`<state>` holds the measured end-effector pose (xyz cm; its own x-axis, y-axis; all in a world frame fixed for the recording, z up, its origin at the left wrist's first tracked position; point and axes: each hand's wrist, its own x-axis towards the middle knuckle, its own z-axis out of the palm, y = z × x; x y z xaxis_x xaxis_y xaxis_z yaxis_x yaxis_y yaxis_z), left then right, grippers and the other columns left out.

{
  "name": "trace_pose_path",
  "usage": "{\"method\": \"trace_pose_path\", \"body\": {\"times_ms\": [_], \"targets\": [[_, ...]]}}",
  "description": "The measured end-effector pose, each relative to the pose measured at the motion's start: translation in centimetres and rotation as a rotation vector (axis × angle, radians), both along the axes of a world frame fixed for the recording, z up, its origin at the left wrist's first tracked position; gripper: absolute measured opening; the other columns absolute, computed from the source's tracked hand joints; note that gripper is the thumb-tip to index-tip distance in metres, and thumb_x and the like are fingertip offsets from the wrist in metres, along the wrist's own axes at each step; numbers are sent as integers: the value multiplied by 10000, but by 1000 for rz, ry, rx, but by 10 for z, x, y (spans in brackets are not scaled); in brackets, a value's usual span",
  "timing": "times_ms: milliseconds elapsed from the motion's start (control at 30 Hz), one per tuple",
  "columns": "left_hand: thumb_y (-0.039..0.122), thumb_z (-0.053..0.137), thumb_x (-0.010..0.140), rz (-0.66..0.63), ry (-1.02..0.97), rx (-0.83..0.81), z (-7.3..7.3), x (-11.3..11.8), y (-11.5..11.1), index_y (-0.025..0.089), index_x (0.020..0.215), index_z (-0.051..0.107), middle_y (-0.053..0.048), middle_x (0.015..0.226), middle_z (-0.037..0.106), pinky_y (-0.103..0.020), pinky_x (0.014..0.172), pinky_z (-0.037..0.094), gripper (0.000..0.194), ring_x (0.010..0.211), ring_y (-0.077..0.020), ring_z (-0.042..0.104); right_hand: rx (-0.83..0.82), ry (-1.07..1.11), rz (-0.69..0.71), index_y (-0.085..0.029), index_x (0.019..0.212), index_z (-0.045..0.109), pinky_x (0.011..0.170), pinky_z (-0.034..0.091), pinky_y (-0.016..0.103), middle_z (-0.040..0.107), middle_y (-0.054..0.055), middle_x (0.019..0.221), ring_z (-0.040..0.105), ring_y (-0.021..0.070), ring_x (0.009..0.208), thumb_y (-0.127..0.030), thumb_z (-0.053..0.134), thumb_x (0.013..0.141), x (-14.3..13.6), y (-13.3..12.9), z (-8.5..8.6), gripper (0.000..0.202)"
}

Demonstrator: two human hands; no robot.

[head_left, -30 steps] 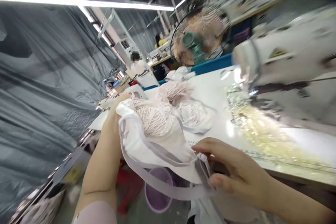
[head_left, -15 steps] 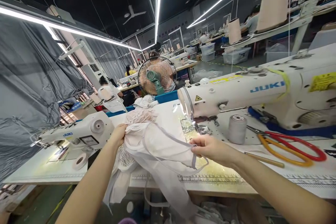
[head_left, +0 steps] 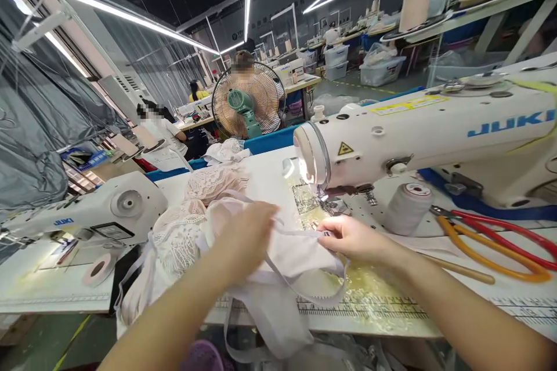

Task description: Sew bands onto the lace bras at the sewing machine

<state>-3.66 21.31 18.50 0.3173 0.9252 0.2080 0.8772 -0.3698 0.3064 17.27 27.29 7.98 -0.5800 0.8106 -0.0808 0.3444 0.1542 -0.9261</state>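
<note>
The fingers of the right hand (head_left: 348, 239) are pinching the edge of a white fabric piece (head_left: 298, 252), thumb and fingertips closing narrowly on it just in front of the sewing machine's needle area. The left hand (head_left: 250, 235) is showing blurred over the same piece, and whether its fingers are gripping or merely touching the cloth I cannot tell. The fabric piece is lying on the white table (head_left: 272, 171) between the two hands, with a narrow strap (head_left: 324, 301) looping below the right hand and a pale length of cloth (head_left: 278, 327) hanging over the front edge.

To the left of the piece, white lace cups (head_left: 180, 240) are bunching together, with pinkish lace (head_left: 217, 182) lying behind them and a white lace bundle (head_left: 226, 151) sitting farther back. On the right, a sewing machine (head_left: 413, 136) is standing with its lamp glowing; a grey thread spool (head_left: 409, 208), scissors (head_left: 491, 243) with orange and red handles and a wooden stick (head_left: 463, 269) are resting near it. On the far left, a second machine (head_left: 130, 203) is standing behind a roll of tape (head_left: 99, 269). Beyond the table, a large fan (head_left: 248, 101) is standing, and a person in white (head_left: 159, 130) is sitting left of it.
</note>
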Motion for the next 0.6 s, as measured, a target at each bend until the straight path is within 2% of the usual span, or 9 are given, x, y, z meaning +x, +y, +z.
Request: {"method": "trace_pose_path", "body": {"times_ms": [67, 133, 200, 267, 367, 433, 600], "targets": [[163, 390, 777, -118, -92, -136, -22, 27, 5, 167, 1033, 568, -93, 940, 639, -311, 784, 441, 312, 882, -203, 578, 2, 22, 31, -145, 686, 543, 443, 283, 192, 438, -43, 549, 390, 90, 504, -267, 509, 704, 2, 0, -3, 128], [145, 404, 751, -129, -136, -256, -47, 41, 17, 158, 978, 588, -80, 824, 645, -292, 699, 449, 293, 788, -200, 585, -2, 44, 55, -140, 702, 545, 445, 288, 192, 446, -37, 559, 398, 91, 510, -262, 492, 723, 5, 1, -6, 135], [140, 427, 724, -117, -191, -345, -67, 42, 31, 162, 919, 597, -75, 848, 640, -285, 685, 436, 259, 786, -199, 575, -8, 41, 60, -140, 705, 544, 447, 301, 193, 457, -30, 571, 412, 97, 520, -257, 485, 727, 7, 2, -7, 133], [143, 441, 711, -69, -325, -424, -80, 37, 41, 167, 847, 590, -50, 794, 625, -256, 631, 420, 203, 723, -168, 558, 13, 9, 51, -144, 704, 547, 447, 309, 195, 459, -28, 574, 419, 102, 524, -258, 489, 720, 9, 3, -6, 128], [170, 451, 713, 11, -599, -629, -88, 28, 47, 164, 768, 541, 34, 519, 482, -195, 441, 319, 106, 469, -95, 436, 55, -65, 29, -148, 712, 566, 451, 306, 200, 455, -30, 565, 412, 104, 518, -264, 492, 717, 10, 6, -5, 138], [185, 464, 709, 41, -739, -743, -90, 26, 48, 164, 744, 507, 73, 435, 384, -178, 383, 240, 59, 386, -67, 343, 55, -93, 22, -150, 724, 574, 458, 309, 203, 459, -28, 567, 413, 106, 521, -270, 486, 724, 10, 7, -4, 149], [206, 497, 700, 71, -842, -813, -92, 28, 48, 165, 727, 482, 82, 407, 381, -168, 360, 225, 51, 364, -56, 329, 72, -119, 0, -156, 682, 561, 452, 317, 203, 473, -25, 561, 435, 111, 522, -270, 481, 733, 10, 8, -7, 149]]}}
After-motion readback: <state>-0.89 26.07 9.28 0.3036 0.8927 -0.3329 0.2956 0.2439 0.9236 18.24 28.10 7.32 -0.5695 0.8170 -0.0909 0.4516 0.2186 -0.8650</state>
